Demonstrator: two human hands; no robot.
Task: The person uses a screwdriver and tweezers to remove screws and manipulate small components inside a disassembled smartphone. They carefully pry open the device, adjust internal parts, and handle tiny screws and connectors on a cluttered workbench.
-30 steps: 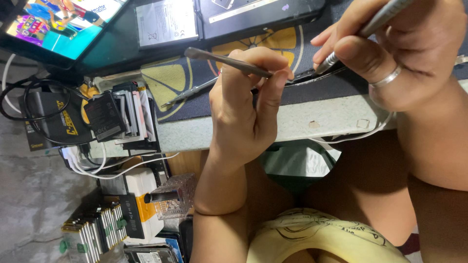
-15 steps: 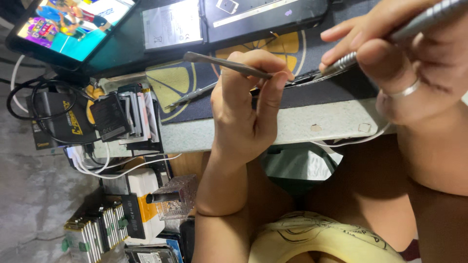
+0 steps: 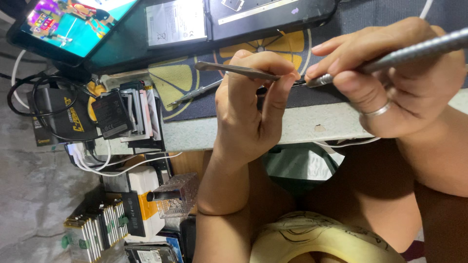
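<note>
Tweezers [image 3: 239, 70] sit pinched in the left hand [image 3: 248, 112], while the right hand [image 3: 399, 83] clamps a metal pry tool [image 3: 390, 58]; both tips meet just above the dark work mat [image 3: 204, 92]. Fine prying seems underway, which likely calls for steady pressure.

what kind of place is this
Probably a phone repair bench. An opened phone with its battery showing lies on the work mat, loose batteries are stacked below, and both the left hand and right hand hold thin metal tools.
</note>
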